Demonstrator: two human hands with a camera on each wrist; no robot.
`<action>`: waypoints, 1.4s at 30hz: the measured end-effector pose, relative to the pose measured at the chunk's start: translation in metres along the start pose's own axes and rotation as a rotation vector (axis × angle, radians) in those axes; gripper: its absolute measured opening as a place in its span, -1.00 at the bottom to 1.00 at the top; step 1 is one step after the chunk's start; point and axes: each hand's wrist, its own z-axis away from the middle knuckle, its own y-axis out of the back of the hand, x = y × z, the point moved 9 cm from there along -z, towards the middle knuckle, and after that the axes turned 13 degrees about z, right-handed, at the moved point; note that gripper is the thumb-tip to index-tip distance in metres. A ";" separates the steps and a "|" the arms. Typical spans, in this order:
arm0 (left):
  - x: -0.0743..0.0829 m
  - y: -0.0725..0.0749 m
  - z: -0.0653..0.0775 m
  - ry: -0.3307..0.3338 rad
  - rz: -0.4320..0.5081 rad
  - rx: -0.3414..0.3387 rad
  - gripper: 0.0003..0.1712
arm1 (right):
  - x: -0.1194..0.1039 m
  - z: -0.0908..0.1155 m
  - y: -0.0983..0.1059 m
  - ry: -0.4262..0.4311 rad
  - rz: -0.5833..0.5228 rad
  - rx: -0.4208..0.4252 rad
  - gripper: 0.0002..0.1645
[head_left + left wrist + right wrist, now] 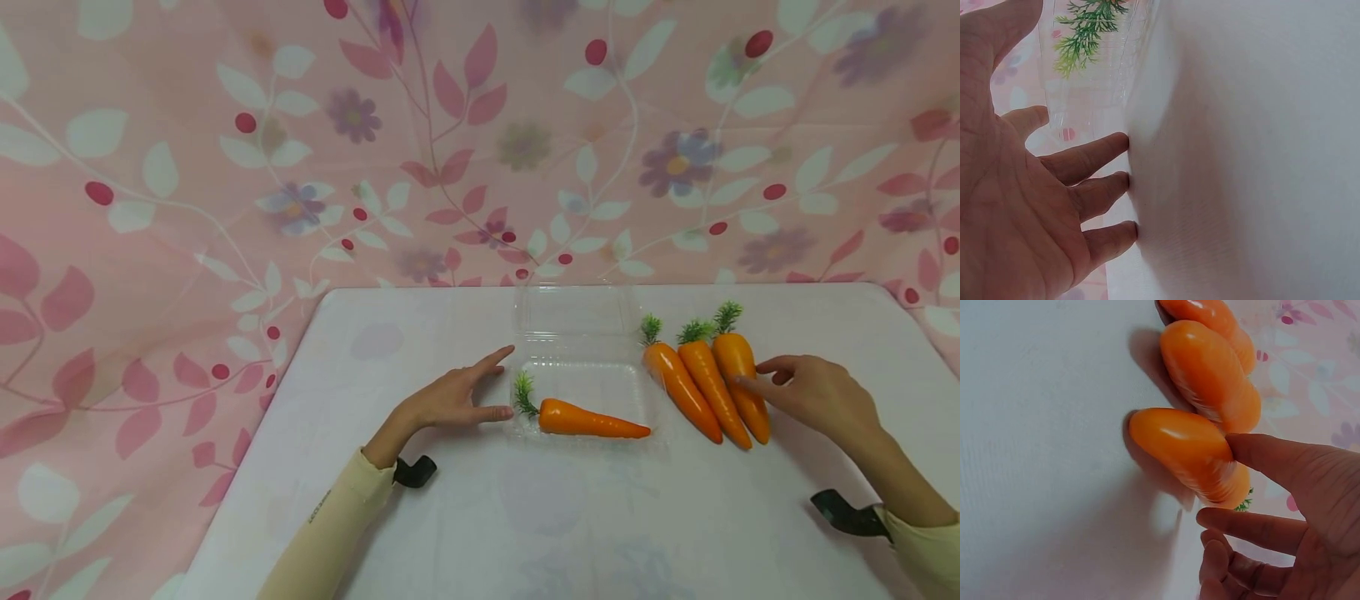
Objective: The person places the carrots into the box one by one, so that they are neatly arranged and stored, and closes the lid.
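Note:
A clear plastic clamshell container (pixel 581 375) lies with its lid folded back, and one orange carrot (pixel 588 419) with a green top lies in its base. My left hand (pixel 450 398) is at the container's left side, fingers and thumb spread, the thumb tip by the rim. In the left wrist view, the green top (pixel 1088 37) shows through the plastic. Three glossy carrots lie side by side to the right. My right hand (pixel 817 392) is at the rightmost carrot (pixel 738 375); its thumb (pixel 1266 456) touches that carrot, while the index finger (pixel 1247 528) looks apart from it.
The middle carrot (pixel 712 387) and the left carrot (pixel 678 387) of the row lie close beside the container, green tops toward the back. A white cloth covers the table (pixel 450 517). Behind it hangs a pink floral curtain (pixel 450 125).

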 end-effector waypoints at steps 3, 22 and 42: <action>0.000 0.000 0.001 0.000 0.000 0.001 0.10 | 0.001 -0.003 -0.003 0.012 0.002 -0.034 -0.03; -0.001 0.000 0.000 -0.003 0.006 -0.013 0.10 | 0.007 -0.007 -0.013 0.005 -0.080 -0.132 -0.01; 0.002 0.000 0.001 -0.003 0.017 -0.019 0.11 | 0.035 0.002 -0.013 -0.187 -0.178 -0.094 0.12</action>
